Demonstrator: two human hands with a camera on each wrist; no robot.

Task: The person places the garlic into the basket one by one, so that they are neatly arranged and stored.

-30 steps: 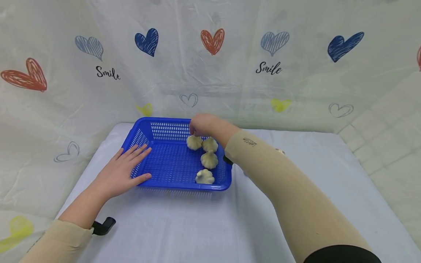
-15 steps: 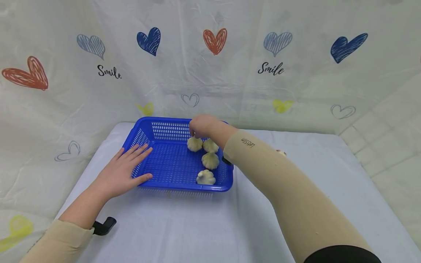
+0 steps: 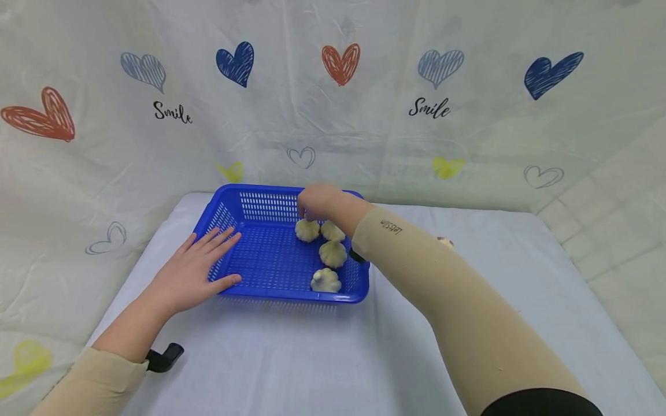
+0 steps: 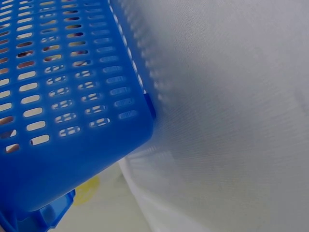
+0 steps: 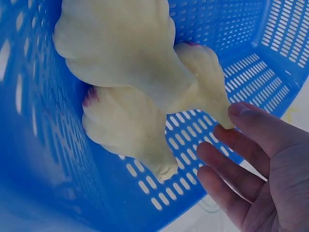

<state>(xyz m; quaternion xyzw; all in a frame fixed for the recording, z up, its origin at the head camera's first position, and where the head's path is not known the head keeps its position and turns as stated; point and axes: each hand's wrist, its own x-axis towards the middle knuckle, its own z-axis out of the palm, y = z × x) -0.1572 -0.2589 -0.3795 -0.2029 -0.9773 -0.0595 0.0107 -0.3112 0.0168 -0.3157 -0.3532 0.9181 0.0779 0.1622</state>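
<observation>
Your right hand point(image 3: 318, 202) sits slightly lower than 1 second ago, pinching the stem point(image 5: 220, 110) of a garlic bulb point(image 3: 307, 231) inside the blue basket point(image 3: 281, 296). Your left hand point(image 3: 195, 268) lies spread over the basket's left side. Expect a light, firm bulb, perhaps slick-skinned; hold its stem.

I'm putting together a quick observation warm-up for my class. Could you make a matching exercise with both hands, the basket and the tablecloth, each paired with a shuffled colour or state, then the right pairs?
Things
1. Left hand
2. Right hand
3. Basket
4. Tablecloth

Colours and states
A. Blue, with slotted sides
B. Pinching a garlic bulb by its narrow end
C. Whitish, lying under the basket
D. Spread out flat at one side of the basket

Right pairs: 1-D, 2-B, 3-A, 4-C
</observation>
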